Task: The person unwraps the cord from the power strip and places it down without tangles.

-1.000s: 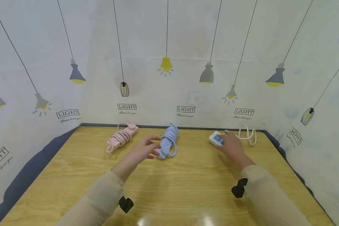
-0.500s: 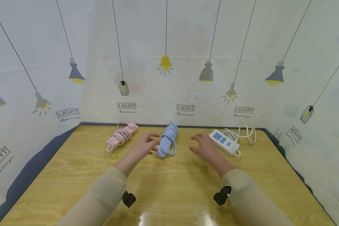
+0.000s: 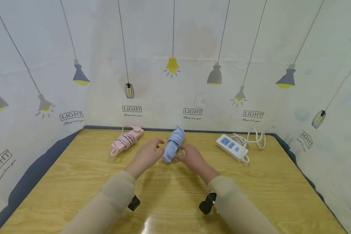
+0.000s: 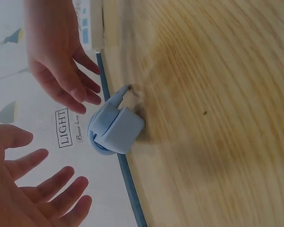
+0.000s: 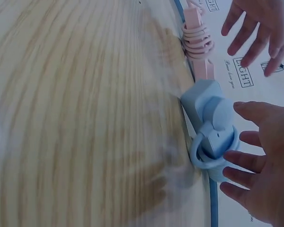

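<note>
Perhaps because the blue power strip [image 3: 171,148] lies mid-frame, our left hand [image 3: 148,156] and right hand [image 3: 194,159] flank it, grips spread, empty.

The head view looks forward and down from high and well back, across the desk [image 3: 169,195] to the backdrop [image 3: 152,74], with both sleeves [image 3: 108,198] entering at its lower edge. The left wrist view is much nearer and turned sideways, backdrop at left, desk at right; it looks past the left fingers [image 4: 57,183] towards the near end of the blue strip [image 4: 120,130]. The right wrist view, turned the opposite way, sees that strip larger, beside the right fingers [image 5: 248,161]. All three share the blue strip. Head and right wrist share the pink strip [image 5: 197,41]; the left wrist's dim top seems to catch the white strip [image 3: 231,148].
</note>
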A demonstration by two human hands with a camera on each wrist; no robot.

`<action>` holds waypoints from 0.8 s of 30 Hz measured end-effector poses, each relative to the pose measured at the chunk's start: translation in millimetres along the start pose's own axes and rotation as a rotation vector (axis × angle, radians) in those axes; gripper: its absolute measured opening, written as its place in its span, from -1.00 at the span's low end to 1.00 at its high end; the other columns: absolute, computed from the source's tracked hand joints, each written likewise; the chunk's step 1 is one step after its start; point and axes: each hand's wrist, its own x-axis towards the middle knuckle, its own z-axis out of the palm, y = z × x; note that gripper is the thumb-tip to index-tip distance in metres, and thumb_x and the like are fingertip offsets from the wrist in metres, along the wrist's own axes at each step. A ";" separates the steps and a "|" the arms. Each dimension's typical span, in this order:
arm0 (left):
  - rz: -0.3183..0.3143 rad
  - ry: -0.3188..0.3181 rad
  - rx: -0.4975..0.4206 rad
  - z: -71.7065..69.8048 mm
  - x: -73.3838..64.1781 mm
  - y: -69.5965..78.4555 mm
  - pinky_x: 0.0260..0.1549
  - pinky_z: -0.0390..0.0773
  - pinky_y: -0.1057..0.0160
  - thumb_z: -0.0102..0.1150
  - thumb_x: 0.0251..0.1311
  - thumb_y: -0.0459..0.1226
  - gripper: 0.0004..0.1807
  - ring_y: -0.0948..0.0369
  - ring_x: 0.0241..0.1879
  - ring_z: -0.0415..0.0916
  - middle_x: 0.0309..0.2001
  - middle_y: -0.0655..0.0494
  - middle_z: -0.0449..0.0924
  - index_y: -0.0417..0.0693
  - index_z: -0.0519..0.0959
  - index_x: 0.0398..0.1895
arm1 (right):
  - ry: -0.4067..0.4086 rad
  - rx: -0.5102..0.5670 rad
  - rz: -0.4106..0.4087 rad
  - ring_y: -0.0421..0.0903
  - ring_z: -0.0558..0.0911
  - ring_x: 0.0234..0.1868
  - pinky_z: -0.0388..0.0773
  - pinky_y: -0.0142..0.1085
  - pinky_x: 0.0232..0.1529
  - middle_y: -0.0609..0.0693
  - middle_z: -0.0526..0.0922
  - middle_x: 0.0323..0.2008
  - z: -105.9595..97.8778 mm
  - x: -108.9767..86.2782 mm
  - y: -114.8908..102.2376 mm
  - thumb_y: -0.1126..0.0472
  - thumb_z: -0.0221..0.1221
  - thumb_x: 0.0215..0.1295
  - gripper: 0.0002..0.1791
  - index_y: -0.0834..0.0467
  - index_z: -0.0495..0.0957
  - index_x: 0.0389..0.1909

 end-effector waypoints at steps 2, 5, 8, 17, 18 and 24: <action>0.013 0.010 0.045 0.9 -0.2 -0.5 0.01 0.47 -0.04 0.05 0.36 -0.15 -0.60 0.00 0.08 0.48 0.12 -0.12 0.52 -0.07 0.48 0.21 | -0.003 0.018 0.013 0.08 0.51 0.14 0.43 -0.03 0.15 0.16 0.56 0.11 6.0 3.5 -3.7 0.08 0.31 0.26 -0.47 0.29 0.50 0.16; 0.029 0.026 0.108 2.2 -0.5 -0.5 -0.01 0.47 -0.05 0.06 0.35 -0.16 -0.61 -0.02 0.06 0.48 0.12 -0.12 0.51 -0.03 0.50 0.19 | -0.001 0.023 0.069 0.00 0.57 -0.03 0.50 -0.09 -0.01 0.10 0.61 -0.02 14.2 7.1 -8.6 0.04 0.31 0.25 -0.49 0.25 0.50 0.11; 0.023 0.025 0.133 3.1 -1.8 0.0 -0.06 0.49 -0.03 0.07 0.36 -0.15 -0.62 0.00 0.00 0.50 0.10 -0.12 0.50 -0.03 0.50 0.19 | 0.022 -0.022 0.134 -0.07 0.55 -0.20 0.51 -0.14 -0.17 0.02 0.61 -0.16 21.7 9.5 -13.2 -0.09 0.30 0.24 -0.48 0.19 0.50 0.04; -0.001 -0.018 0.107 3.4 -7.0 3.7 -0.06 0.49 0.00 0.10 0.37 -0.14 -0.58 0.03 0.00 0.49 0.09 -0.10 0.52 -0.07 0.48 0.23 | 0.052 -0.071 0.211 -0.04 0.51 -0.37 0.42 -0.18 -0.40 0.01 0.56 -0.33 33.9 14.5 -21.4 -0.19 0.22 0.27 -0.52 0.16 0.47 -0.14; 0.001 -0.019 0.106 3.6 -7.3 3.5 -0.06 0.49 0.00 0.10 0.37 -0.14 -0.58 0.03 0.00 0.49 0.09 -0.10 0.52 -0.08 0.48 0.23 | 0.047 -0.071 0.212 -0.05 0.52 -0.35 0.43 -0.16 -0.38 0.01 0.57 -0.30 34.4 15.1 -20.6 -0.19 0.21 0.28 -0.51 0.16 0.47 -0.11; 0.008 -0.011 0.124 1.8 -9.5 0.7 -0.05 0.50 -0.01 0.08 0.37 -0.13 -0.58 0.02 0.00 0.50 0.09 -0.11 0.52 -0.08 0.48 0.23 | 0.039 -0.011 0.193 -0.04 0.56 -0.26 0.50 -0.14 -0.29 0.04 0.60 -0.21 31.4 15.7 -18.0 -0.14 0.19 0.31 -0.52 0.19 0.49 -0.05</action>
